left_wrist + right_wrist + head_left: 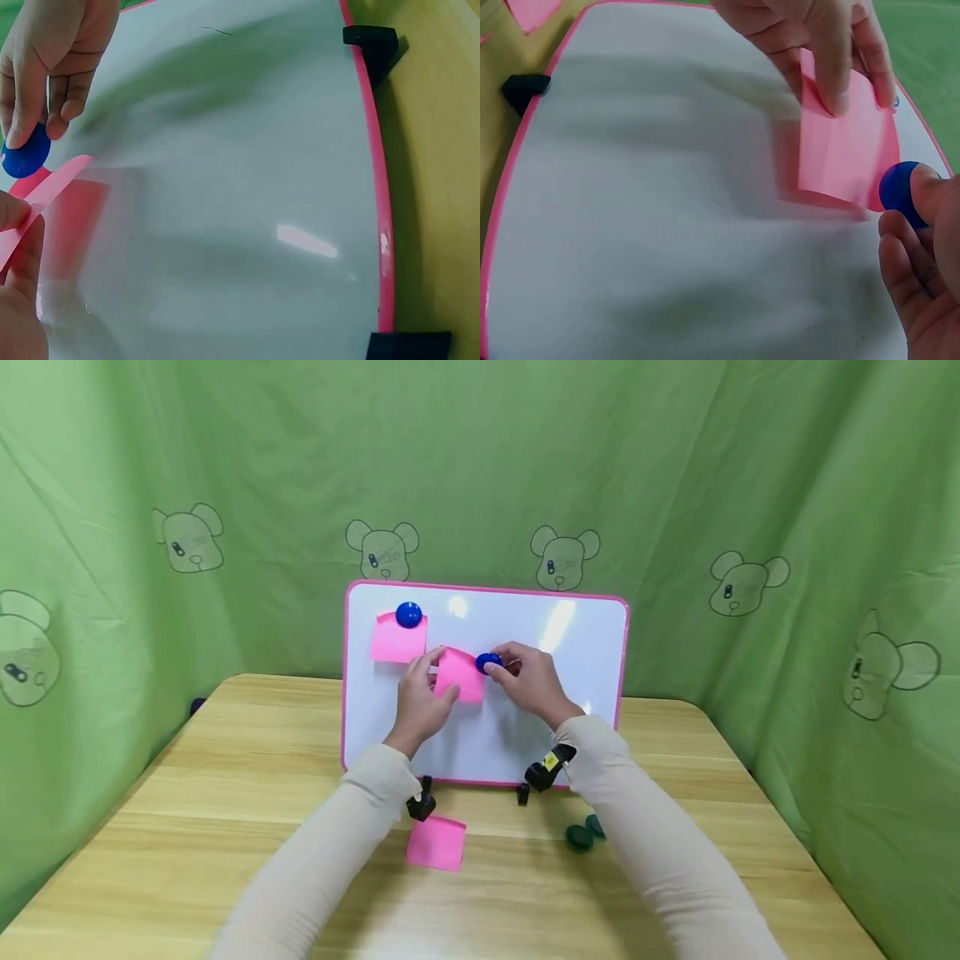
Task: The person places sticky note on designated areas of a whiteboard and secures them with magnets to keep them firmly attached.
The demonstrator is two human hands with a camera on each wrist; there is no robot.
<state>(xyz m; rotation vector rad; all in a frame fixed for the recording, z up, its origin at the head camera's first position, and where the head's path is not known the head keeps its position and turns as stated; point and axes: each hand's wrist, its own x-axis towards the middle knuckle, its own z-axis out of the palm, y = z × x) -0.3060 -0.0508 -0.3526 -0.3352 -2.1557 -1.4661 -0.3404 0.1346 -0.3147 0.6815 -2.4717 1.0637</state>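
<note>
In front of a pink-framed whiteboard (420, 735), my left hand (423, 702) pinches a pink sticky note (461, 677) between thumb and fingers. In the right wrist view that note (847, 150) stands partly off the board and casts a shadow on it. My right hand (534, 681) pinches a round blue magnet (488, 662) close to the note's upper right corner. Whether the magnet touches the note I cannot tell. At the board's upper left, another blue magnet (408, 614) sits on a second pink note (398, 639).
The whiteboard stands on black feet (522, 794) on a wooden table (187, 827). A third pink note (437, 843) lies on the table near my left forearm. Green magnets (579, 837) lie by my right forearm. Green curtains (480, 460) surround the table.
</note>
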